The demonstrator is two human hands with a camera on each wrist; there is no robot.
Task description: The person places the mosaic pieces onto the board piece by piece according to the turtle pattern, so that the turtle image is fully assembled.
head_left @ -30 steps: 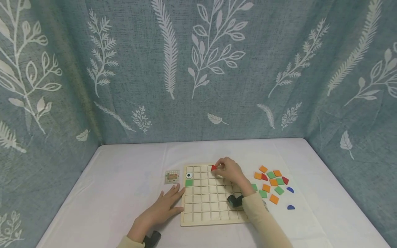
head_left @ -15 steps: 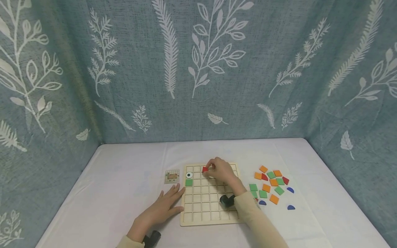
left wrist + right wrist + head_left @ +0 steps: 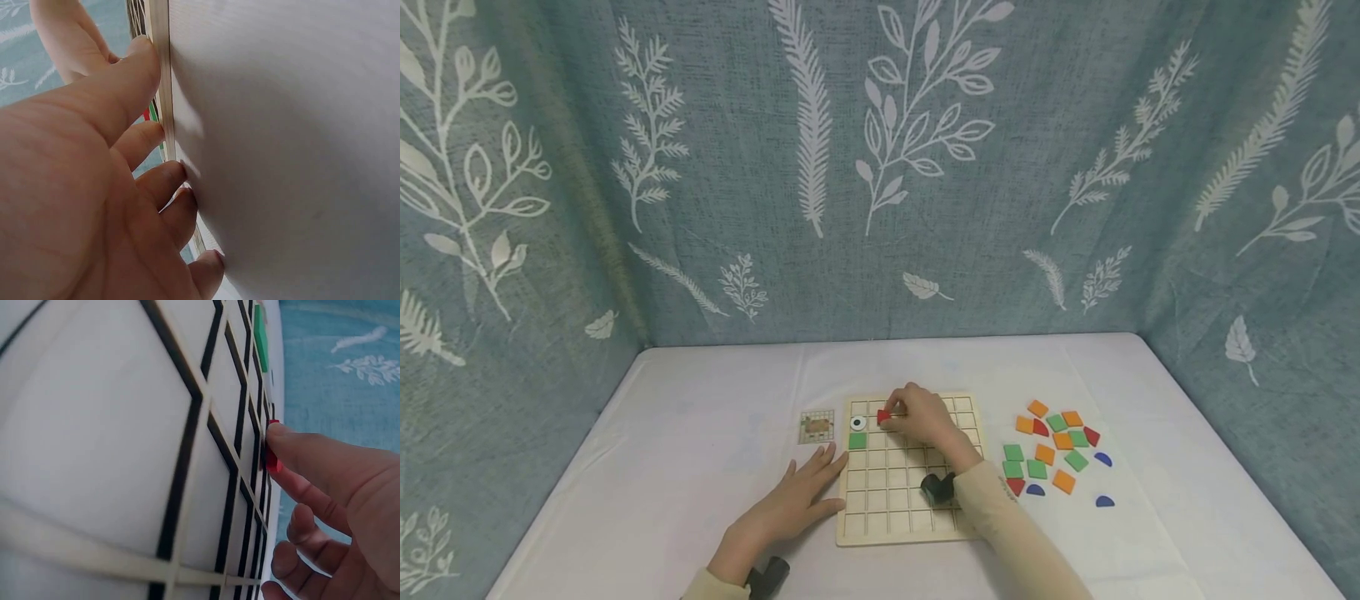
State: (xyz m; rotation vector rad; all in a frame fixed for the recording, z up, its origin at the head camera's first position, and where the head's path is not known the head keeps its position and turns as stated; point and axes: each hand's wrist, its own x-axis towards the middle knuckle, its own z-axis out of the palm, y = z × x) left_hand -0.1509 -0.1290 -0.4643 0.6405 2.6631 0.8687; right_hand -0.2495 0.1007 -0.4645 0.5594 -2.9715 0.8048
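A wooden grid board (image 3: 880, 502) lies on the white table. My right hand (image 3: 925, 417) pinches a small red tile (image 3: 883, 416) between thumb and fingers, over the second row from the far edge; the right wrist view shows the red tile (image 3: 273, 450) held at the grid. Left of it, a white disc tile with a black centre (image 3: 858, 423) and a green square tile (image 3: 857, 441) sit in the leftmost column. My left hand (image 3: 797, 498) rests with spread fingers against the board's left edge; in the left wrist view its thumb and fingertips touch the board's side (image 3: 164, 75).
A small picture card (image 3: 817, 427) lies beyond my left hand, beside the board. To the board's right are scattered orange squares (image 3: 1063, 481), green squares (image 3: 1037, 469), red pieces (image 3: 1015, 486) and blue half-circles (image 3: 1105, 502). A patterned curtain (image 3: 880, 250) surrounds the table's back and sides.
My right hand has carried the red tile leftward across the far rows and slightly nearer, close to the white disc. The left hand has stayed at the board's edge.
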